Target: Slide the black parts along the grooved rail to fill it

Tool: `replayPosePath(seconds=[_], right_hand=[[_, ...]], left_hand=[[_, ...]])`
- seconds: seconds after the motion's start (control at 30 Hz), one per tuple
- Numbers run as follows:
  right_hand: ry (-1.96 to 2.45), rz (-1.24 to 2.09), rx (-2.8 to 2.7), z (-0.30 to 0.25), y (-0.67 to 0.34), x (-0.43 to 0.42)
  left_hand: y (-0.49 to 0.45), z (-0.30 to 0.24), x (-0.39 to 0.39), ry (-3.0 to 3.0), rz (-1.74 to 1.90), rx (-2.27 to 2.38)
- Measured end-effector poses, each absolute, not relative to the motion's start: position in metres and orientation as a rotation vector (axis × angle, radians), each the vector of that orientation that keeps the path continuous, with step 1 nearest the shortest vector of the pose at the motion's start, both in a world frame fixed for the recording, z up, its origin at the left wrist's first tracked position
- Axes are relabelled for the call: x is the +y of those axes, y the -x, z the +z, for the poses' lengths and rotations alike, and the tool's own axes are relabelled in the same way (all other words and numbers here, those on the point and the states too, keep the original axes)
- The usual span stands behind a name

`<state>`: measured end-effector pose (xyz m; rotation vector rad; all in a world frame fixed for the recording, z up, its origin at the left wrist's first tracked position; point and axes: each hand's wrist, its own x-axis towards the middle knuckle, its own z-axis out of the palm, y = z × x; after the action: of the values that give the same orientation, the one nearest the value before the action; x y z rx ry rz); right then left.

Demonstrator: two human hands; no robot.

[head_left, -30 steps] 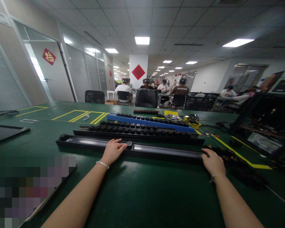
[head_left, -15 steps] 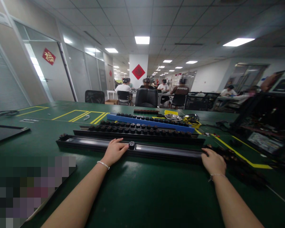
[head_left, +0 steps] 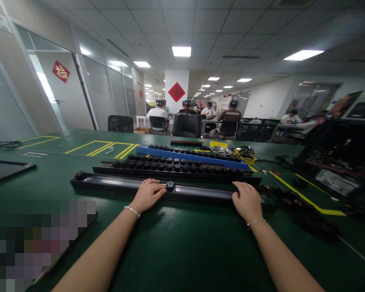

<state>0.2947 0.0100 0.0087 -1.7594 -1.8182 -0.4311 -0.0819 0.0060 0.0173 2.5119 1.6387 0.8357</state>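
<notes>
A long black rail (head_left: 115, 182) with a shiny inner channel lies across the table in front of me. One round-faced black socket module (head_left: 170, 185) sits in the channel near the middle, and another black module (head_left: 80, 175) is at its left end. My left hand (head_left: 149, 194) is closed over the rail, its fingertips against the left side of the middle module. Farther right, my right hand (head_left: 247, 199) arches over the same rail, fingers on the far side and thumb on the near side. Its palm hides that stretch of channel.
Behind the rail lie a black strip (head_left: 182, 175) full of socket modules and a blue strip (head_left: 182, 152). A yellow tray (head_left: 218, 144) and cables are farther back. Dark equipment (head_left: 334, 162) stands at right. A dark tray (head_left: 9, 168) is at left. People sit beyond the table.
My right hand has moved left along the rail, away from its right end. The middle module has shifted very slightly right; my left hand stays beside it.
</notes>
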Motion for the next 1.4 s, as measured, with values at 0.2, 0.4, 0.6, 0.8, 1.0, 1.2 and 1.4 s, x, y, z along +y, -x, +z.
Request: replayPosePath(seconds=[0.2,0.4,0.6,0.8,1.0,1.2,1.4], right_hand=[[1.565,-0.194,-2.1,0.014,-0.244,0.0],[1.395,-0.043,-2.284,0.016,-0.192,-0.017],[1.36,-0.074,-2.392,0.014,-0.159,-0.024],[1.439,-0.074,-2.41,0.017,-0.149,-0.021],[1.442,-0.053,-2.41,0.017,-0.151,-0.021],[1.432,-0.068,-2.414,0.015,-0.15,-0.021],[1.437,-0.078,-2.419,0.014,-0.15,-0.02]], left_hand=[[0.081,0.015,0.007,-2.527,0.844,1.619],[0.08,0.015,0.007,-2.544,0.824,1.622],[0.079,0.014,0.007,-2.551,0.819,1.59],[0.074,0.013,0.006,-2.592,0.789,1.536],[0.07,0.015,0.003,-2.618,0.764,1.514],[0.068,0.014,0.002,-2.632,0.733,1.49],[0.069,0.013,0.003,-2.632,0.691,1.488]])
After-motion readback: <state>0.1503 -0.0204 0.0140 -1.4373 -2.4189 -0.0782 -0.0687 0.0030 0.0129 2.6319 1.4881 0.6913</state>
